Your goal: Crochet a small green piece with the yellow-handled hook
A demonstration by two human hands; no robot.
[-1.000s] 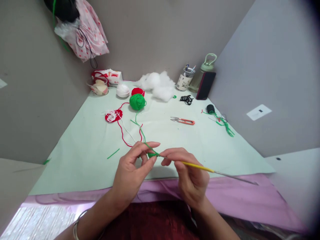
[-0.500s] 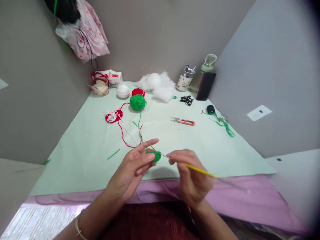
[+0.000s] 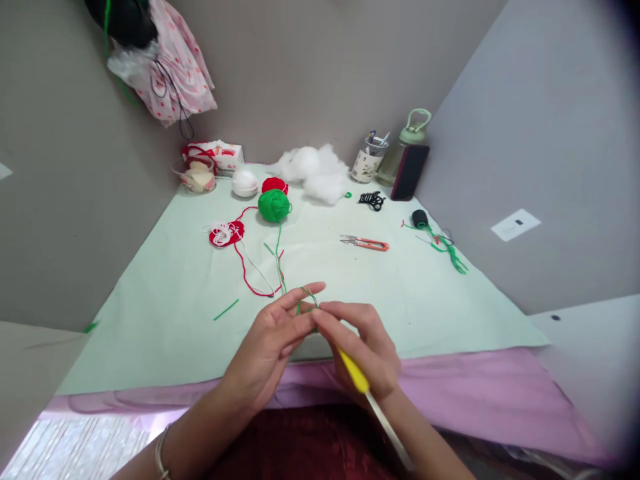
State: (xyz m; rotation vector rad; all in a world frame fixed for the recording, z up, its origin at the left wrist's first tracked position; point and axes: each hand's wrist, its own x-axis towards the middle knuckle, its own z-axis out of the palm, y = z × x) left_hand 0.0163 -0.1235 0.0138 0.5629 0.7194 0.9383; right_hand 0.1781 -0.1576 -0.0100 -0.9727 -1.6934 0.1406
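My left hand [image 3: 273, 337] is closed, its thumb and fingers pinching a small green crochet piece that the hands now mostly hide. A strand of green yarn [image 3: 279, 247] runs from the green yarn ball [image 3: 273, 206] to this hand and loops over its raised index finger. My right hand [image 3: 367, 340] grips a crochet hook [image 3: 354, 371] with a yellow handle, whose pale rear end points down toward my forearm. The right fingertips meet the left thumb at the green work. I cannot see the hook's tip.
Orange-handled thread snips [image 3: 365, 243] lie beyond my right hand. A red and white crochet piece [image 3: 227, 233] trails yarn at left. Farther back are white stuffing [image 3: 315, 175], a black claw clip [image 3: 373, 200], a phone [image 3: 410, 173] and a green bottle [image 3: 395, 157]. Green scraps [image 3: 453, 257] lie right.
My right hand has moved left against my left hand, covering the green piece. The hook has swung from pointing rightward to a steep slant, its rear end lower and nearer me.
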